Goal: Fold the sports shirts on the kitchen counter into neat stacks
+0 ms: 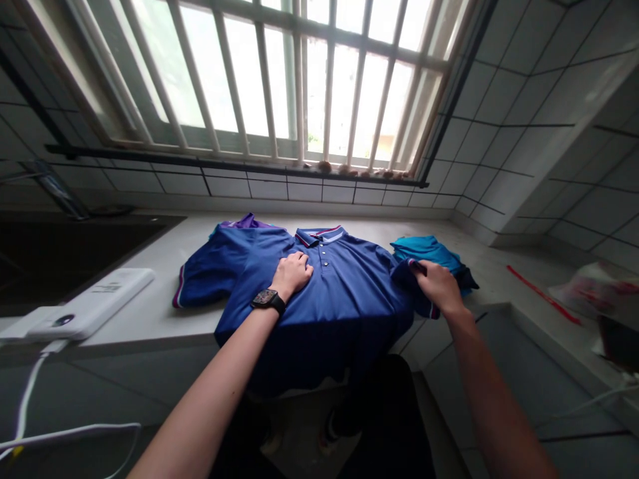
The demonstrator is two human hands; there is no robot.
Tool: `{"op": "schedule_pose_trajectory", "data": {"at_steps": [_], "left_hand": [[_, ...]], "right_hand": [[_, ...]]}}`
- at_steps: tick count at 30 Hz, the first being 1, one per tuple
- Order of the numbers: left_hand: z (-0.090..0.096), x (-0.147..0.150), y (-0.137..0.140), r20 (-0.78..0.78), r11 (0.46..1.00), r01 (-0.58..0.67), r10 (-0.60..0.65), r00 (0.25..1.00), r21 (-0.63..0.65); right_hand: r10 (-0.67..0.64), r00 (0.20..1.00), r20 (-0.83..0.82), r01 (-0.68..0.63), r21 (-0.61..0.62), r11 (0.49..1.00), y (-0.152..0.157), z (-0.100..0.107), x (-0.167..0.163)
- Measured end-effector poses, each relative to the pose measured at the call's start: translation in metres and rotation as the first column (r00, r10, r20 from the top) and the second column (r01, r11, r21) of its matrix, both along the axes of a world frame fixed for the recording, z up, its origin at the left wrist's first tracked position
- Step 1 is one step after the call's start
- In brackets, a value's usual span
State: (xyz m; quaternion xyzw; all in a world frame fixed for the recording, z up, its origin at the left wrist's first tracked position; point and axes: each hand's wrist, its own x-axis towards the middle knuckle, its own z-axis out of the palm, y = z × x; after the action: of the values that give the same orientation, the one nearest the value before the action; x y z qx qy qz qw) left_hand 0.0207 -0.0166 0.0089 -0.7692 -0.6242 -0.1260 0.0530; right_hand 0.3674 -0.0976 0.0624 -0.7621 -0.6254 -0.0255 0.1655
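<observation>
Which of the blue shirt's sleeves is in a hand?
The sleeve by the turquoise cloth: the right hand grips its edge. The other sleeve, toward the white device, has no hand on it.

Two hands [292, 274] [440, 286], one polo shirt [344, 279], one watch [265, 299].

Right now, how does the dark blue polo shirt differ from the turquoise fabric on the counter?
The polo shirt is deep blue with a striped collar, while the turquoise fabric is much brighter. The polo shirt lies spread wide, its lower part hanging over the front edge; the turquoise fabric sits in a smaller, compact pile, partly hidden behind the polo shirt's sleeve and the right hand. Both rest on the pale counter.
</observation>
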Motion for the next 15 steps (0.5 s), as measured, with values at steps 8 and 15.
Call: {"op": "schedule_pose_trajectory", "data": {"at_steps": [8, 15], "left_hand": [[-0.001, 0.0, 0.001, 0.024, 1.0, 0.007, -0.007, 1.0, 0.006], [-0.003, -0.002, 0.003, 0.013, 1.0, 0.01, -0.01, 1.0, 0.022]], "right_hand": [[-0.193, 0.95, -0.245, 0.226, 0.112, 0.968, 0.08, 0.041, 0.032], [-0.086, 0.606, -0.791, 0.088, -0.041, 0.995, 0.102, 0.041, 0.022]]}}
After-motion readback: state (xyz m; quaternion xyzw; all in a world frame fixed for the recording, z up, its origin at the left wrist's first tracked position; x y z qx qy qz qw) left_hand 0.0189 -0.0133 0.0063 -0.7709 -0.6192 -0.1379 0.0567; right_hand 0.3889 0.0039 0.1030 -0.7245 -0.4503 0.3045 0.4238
